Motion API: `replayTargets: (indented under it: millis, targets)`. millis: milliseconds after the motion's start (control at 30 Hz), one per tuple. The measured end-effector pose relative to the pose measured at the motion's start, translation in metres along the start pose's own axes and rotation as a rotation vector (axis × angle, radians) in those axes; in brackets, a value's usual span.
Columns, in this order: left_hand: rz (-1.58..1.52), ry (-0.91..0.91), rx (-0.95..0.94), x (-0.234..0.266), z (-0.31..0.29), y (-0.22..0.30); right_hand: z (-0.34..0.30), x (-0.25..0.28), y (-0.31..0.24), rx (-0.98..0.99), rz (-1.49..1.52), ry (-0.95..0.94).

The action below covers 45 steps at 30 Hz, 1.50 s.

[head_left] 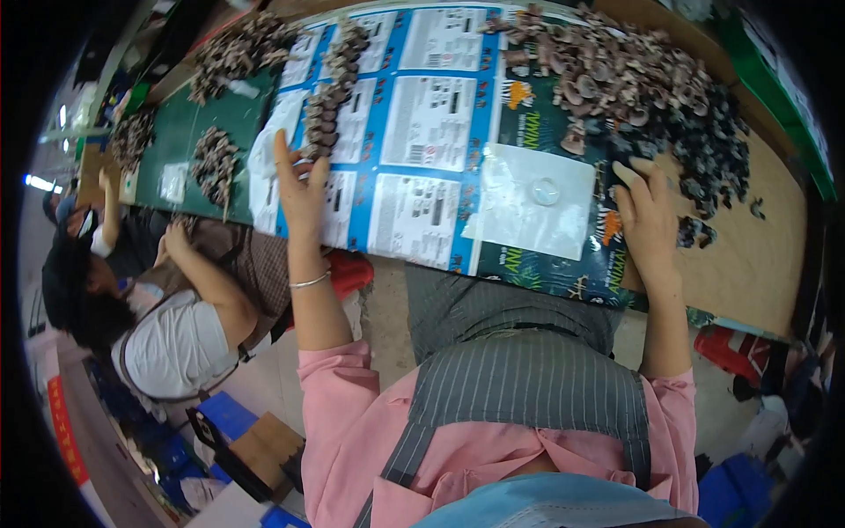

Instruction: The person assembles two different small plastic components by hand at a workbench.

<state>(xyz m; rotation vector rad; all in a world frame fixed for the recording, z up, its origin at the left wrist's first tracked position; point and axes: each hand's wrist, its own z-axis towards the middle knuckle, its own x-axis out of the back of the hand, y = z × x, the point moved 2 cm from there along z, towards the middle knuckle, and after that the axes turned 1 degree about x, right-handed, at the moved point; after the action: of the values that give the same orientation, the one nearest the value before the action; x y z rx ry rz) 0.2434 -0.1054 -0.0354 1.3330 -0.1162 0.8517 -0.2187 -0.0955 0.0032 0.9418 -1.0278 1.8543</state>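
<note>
My left hand [304, 195] is at the near end of a long row of small grey-brown moulded pieces [326, 106]. Its fingers are spread, the tips next to the last pieces. My right hand [650, 216] rests with parted fingers at the left edge of a heap of small black pieces [717, 145]; pale covers show on some fingertips. Behind that hand is a large heap of grey-brown pieces [616, 66]. What exactly the pieces are is too small to tell. Printed blue-and-white sheets [422, 123] and a dark patterned sheet [528, 264] lie under my work.
A flat white square [519, 229] bearing a clear round disc [544, 191] lies between my hands. Beside my left hand is a crumpled white plastic bag [262, 172]. More brown heaps [214, 163] lie on the green tabletop [180, 132]. A co-worker [176, 343] sits close at left.
</note>
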Motion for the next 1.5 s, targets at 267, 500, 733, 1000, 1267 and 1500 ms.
replayTargets:
  millis: [267, 500, 733, 1000, 1267, 1500]
  targets:
    - [0.082, 0.028, 0.015, 0.016, 0.008, 0.011, 0.007, -0.006, 0.004, 0.062, -0.005, 0.011]
    - [-0.067, -0.203, -0.198, -0.048, -0.013, 0.098, -0.001, -0.005, 0.020, 0.235, 0.334, -0.088]
    - [-0.085, -0.757, -0.870, -0.172, -0.007, 0.183, -0.016, 0.014, 0.018, 0.124, 0.303, 0.031]
    - [0.289, -0.856, -0.811, -0.144, -0.014, 0.173, -0.019, 0.020, 0.014, -0.038, 0.098, 0.132]
    - [0.246, -0.793, -0.489, -0.096, -0.028, 0.146, -0.015, 0.006, -0.006, 0.036, -0.075, -0.066]
    - [-0.002, -0.715, -0.393, -0.088, -0.026, 0.138, -0.018, 0.025, 0.006, -0.038, 0.051, 0.081]
